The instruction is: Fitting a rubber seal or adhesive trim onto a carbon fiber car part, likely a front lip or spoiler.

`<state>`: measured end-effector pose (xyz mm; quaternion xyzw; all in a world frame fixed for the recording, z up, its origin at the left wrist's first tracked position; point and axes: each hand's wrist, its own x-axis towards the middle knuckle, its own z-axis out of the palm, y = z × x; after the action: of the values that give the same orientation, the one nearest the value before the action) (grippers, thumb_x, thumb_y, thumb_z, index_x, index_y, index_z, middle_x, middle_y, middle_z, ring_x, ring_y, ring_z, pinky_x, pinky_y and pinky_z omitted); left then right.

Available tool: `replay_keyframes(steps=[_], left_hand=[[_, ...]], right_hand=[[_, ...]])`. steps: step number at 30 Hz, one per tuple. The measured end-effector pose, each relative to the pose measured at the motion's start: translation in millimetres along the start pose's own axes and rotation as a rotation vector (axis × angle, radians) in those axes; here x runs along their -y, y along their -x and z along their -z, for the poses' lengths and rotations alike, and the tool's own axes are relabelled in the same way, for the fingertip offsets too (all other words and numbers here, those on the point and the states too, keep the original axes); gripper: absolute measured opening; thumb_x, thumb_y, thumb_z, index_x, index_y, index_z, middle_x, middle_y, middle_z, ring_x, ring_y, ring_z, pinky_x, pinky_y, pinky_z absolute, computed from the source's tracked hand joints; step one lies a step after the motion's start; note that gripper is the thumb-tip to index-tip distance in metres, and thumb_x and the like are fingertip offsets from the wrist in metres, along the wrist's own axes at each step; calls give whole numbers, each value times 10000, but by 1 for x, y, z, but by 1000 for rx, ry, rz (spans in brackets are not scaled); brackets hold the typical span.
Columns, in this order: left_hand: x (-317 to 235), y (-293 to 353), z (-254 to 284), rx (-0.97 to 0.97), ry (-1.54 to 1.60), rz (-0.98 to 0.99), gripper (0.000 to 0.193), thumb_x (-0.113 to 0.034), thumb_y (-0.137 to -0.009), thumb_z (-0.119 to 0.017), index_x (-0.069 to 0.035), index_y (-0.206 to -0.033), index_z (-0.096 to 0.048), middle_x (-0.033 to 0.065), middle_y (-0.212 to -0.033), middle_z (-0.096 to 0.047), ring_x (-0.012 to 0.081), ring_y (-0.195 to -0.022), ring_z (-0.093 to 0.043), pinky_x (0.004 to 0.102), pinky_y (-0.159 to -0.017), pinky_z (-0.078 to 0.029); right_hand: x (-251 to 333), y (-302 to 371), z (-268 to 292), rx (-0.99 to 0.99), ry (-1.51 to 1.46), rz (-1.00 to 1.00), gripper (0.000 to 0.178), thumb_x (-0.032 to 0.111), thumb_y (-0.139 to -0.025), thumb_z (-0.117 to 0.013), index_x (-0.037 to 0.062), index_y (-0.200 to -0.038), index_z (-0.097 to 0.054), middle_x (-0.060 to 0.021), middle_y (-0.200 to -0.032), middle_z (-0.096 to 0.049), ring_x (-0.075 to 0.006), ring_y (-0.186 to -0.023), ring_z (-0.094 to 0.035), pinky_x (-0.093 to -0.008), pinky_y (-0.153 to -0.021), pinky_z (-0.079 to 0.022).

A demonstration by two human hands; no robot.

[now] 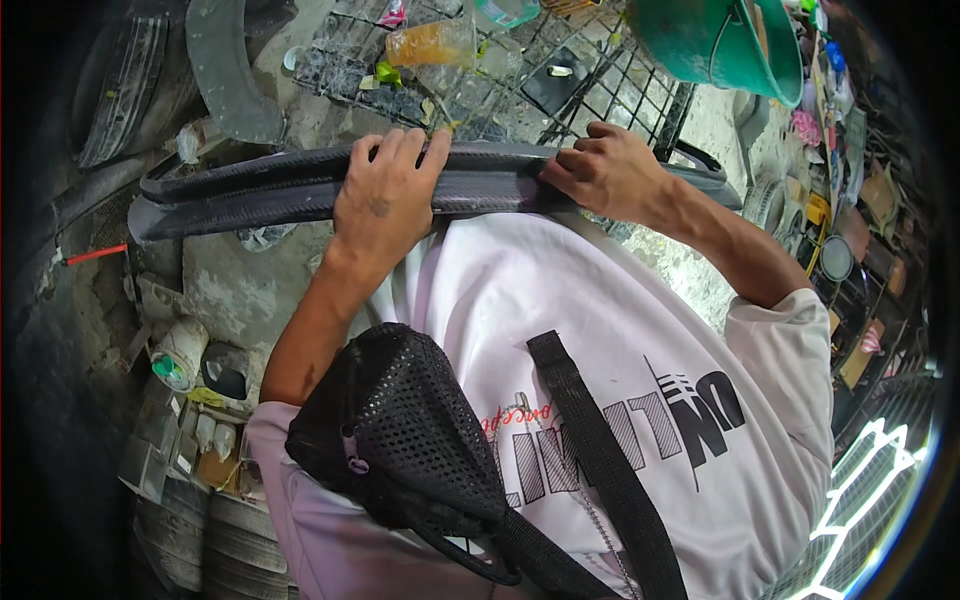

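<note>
A long, curved black strip with a carbon-fibre weave pattern [250, 190], shaped like a car body lip, lies crosswise in front of my body. My left hand [385, 195] is closed over it left of the middle, fingers bent across the far edge. To the right of the middle, my right hand [612, 170] grips the same strip with curled fingers. Its thumb and part of the fingertips are hard to make out. The strip's right end runs behind my right wrist and shows again beyond it. My shirt touches or nearly touches the near edge.
Beyond the strip stands a black wire grid [640, 90] with an amber plastic bottle [430, 45] and scraps on it. A green bucket [690, 45] is at the far right. Tyres [125, 90] and a white bucket [180, 355] stand left; cluttered shelves [870, 210] line the right. A black mesh bag [400, 430] hangs on my chest.
</note>
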<state>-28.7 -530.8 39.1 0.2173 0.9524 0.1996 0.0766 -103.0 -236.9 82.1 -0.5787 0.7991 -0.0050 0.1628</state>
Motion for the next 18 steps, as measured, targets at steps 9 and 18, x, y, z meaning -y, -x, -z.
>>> replay_keyframes(steps=[9,18], left_hand=[[-6,9,-8,-39,1,59,574,-22,-758,-691,-54,-1327,-630,80,-1117,-628,250,-1112,-602,413,-1012,-418],[-2,5,-4,-56,-28,15,604,3,-728,-697,-43,-1327,-630,86,-1144,-625,258,-1133,-600,426,-1018,-422]], right_hand=[[8,-7,4,85,-119,-63,155,195,-871,-658,110,-997,-688,-41,-785,-693,-256,-746,-711,-390,-733,-553],[-6,-1,-9,-4,-447,-317,251,302,-963,-700,73,-864,-721,-42,-741,-692,-235,-664,-681,-412,-594,-492]])
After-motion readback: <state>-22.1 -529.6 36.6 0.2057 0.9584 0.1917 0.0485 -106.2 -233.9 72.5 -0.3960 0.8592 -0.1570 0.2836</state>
